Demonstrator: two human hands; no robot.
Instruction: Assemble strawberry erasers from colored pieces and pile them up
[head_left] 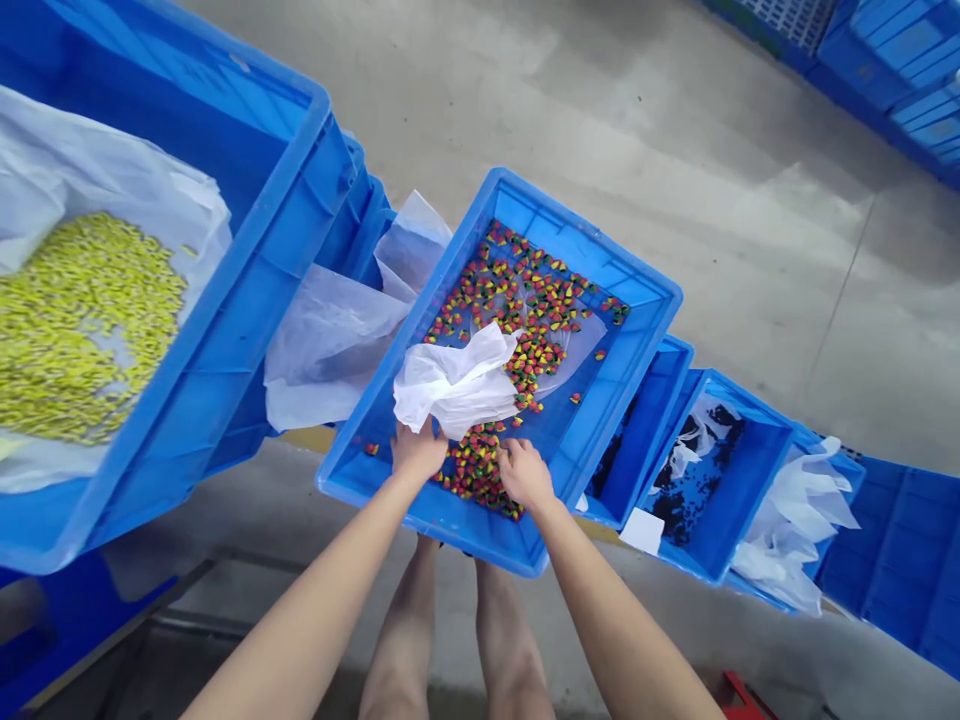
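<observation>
A shallow blue plastic tray (600, 262) sits directly in front of me, tilted in the view, with several small red, yellow and green pieces (532, 320) scattered on its base. A crumpled white plastic sheet (454, 382) lies bunched in the tray, and my left hand (417, 450) grips its lower edge near the tray's front. My right hand (526, 476) rests among a heap of the pieces (476, 475), curled over them. I cannot tell whether its fingers hold any.
A large blue crate (277, 210) at the left holds yellow-green pieces (82, 330) on white plastic. Blue trays to the right hold dark pieces (697, 480) and white plastic (795, 520). A white card (641, 530) lies beside them. My bare legs (450, 640) and a concrete floor (675, 150) lie below.
</observation>
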